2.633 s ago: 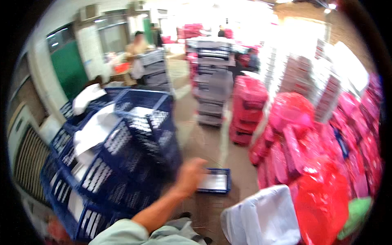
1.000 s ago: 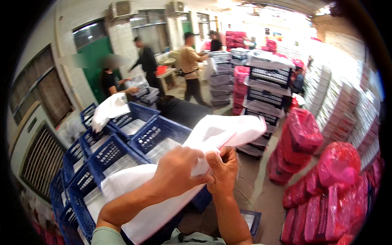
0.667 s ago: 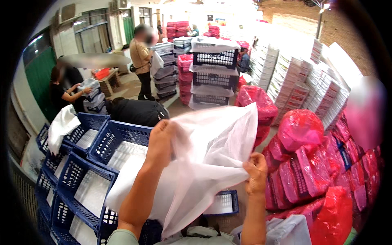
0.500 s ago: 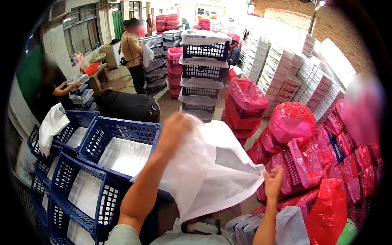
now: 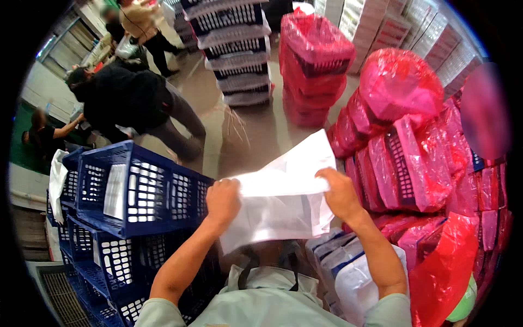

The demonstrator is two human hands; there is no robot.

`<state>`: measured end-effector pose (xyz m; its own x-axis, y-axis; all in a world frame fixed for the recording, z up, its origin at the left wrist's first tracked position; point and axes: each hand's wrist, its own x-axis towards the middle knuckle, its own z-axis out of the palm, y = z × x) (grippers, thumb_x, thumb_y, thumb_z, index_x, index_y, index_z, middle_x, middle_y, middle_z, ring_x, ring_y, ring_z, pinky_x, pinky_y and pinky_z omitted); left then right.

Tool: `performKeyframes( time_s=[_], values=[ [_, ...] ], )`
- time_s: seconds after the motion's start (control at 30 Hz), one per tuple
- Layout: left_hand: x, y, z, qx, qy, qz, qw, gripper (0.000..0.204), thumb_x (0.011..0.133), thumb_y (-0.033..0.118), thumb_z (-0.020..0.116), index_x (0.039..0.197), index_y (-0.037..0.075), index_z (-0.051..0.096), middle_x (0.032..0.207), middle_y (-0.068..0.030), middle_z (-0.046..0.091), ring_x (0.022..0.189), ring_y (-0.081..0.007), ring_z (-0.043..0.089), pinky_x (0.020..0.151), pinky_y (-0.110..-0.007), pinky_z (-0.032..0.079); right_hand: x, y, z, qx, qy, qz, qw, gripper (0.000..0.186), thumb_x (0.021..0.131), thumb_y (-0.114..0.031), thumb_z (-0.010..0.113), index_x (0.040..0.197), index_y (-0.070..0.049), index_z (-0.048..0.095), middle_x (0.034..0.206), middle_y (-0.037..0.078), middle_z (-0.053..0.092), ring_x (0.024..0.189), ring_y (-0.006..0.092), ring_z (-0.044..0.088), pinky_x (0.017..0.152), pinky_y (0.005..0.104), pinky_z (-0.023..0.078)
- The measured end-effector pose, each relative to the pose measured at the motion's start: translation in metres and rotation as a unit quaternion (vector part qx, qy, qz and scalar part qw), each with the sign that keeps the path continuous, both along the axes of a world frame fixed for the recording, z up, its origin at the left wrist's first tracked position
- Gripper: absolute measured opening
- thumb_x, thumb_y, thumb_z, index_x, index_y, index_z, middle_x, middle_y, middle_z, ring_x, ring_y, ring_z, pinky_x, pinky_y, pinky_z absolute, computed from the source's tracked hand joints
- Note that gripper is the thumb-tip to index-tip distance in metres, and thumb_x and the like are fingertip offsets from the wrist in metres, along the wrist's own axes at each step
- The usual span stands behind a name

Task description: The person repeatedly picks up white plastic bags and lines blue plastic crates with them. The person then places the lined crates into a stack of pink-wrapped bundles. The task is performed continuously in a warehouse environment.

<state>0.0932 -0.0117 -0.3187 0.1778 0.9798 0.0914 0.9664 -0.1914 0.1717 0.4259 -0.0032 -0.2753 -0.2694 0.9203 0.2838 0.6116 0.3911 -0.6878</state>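
Observation:
Stretched between my two hands in front of my body is a white plastic bag (image 5: pixel 272 215), its upper part folded across. My left hand (image 5: pixel 223 200) is closed around its left edge. My right hand (image 5: pixel 339 191) pinches its right edge, with a corner of the bag sticking up beside it. Stacked blue plastic crates (image 5: pixel 147 191) stand close to my left forearm. Near my right forearm are crates wrapped in white bags (image 5: pixel 359 272) and a loose red plastic bag (image 5: pixel 444 272).
Crates in pink-red bags (image 5: pixel 403 158) are piled on my right, with another such stack (image 5: pixel 316 65) ahead. A tall stack of dark crates with white liners (image 5: pixel 234 49) stands at the far middle. A person in black (image 5: pixel 125 98) bends over at the far left; other people are beyond.
My left hand has come down and back toward me, and the bag has gone from billowing to stretched between both hands. The view has tilted downward; the person in black has risen somewhat.

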Motion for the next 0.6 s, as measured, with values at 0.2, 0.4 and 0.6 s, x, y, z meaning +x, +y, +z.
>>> performKeyframes(
  time_s=[0.2, 0.4, 0.6],
  values=[
    [0.005, -0.059, -0.143, -0.12, 0.021, 0.082, 0.989, 0.029, 0.081, 0.006, 0.057, 0.108, 0.013, 0.064, 0.092, -0.011, 0.064, 0.083, -0.0339, 0.064, 0.071, -0.047, 0.05, 0.055, -0.043, -0.156, -0.241, -0.307, 0.235, 0.89, 0.02, 0.077, -0.004, 0.065, 0.097, -0.003, 0.061, 0.098, 0.02, 0.057, 0.077, 0.0409, 0.068, 0.068, 0.0545, 0.055],
    [-0.069, -0.115, -0.295, -0.186, 0.14, 0.019, 0.972, 0.021, 0.074, 0.016, 0.069, 0.094, 0.014, 0.067, 0.089, -0.0061, 0.061, 0.089, -0.0291, 0.059, 0.075, -0.046, 0.045, 0.136, -0.016, -0.32, -0.333, -0.452, 0.153, 0.813, 0.017, 0.08, -0.012, 0.06, 0.088, -0.002, 0.072, 0.097, 0.023, 0.067, 0.08, 0.04, 0.07, 0.07, 0.0511, 0.057],
    [-0.124, -0.117, -0.411, -0.346, 0.034, 0.147, 0.926, 0.041, 0.077, 0.026, 0.075, 0.114, 0.01, 0.07, 0.131, -0.0113, 0.06, 0.131, -0.0389, 0.042, 0.109, -0.049, 0.035, 0.128, 0.006, -0.413, -0.372, -0.425, 0.154, 0.811, 0.027, 0.082, -0.021, 0.065, 0.104, -0.008, 0.073, 0.127, 0.018, 0.06, 0.126, 0.0444, 0.047, 0.103, 0.0543, 0.042]
  ],
)
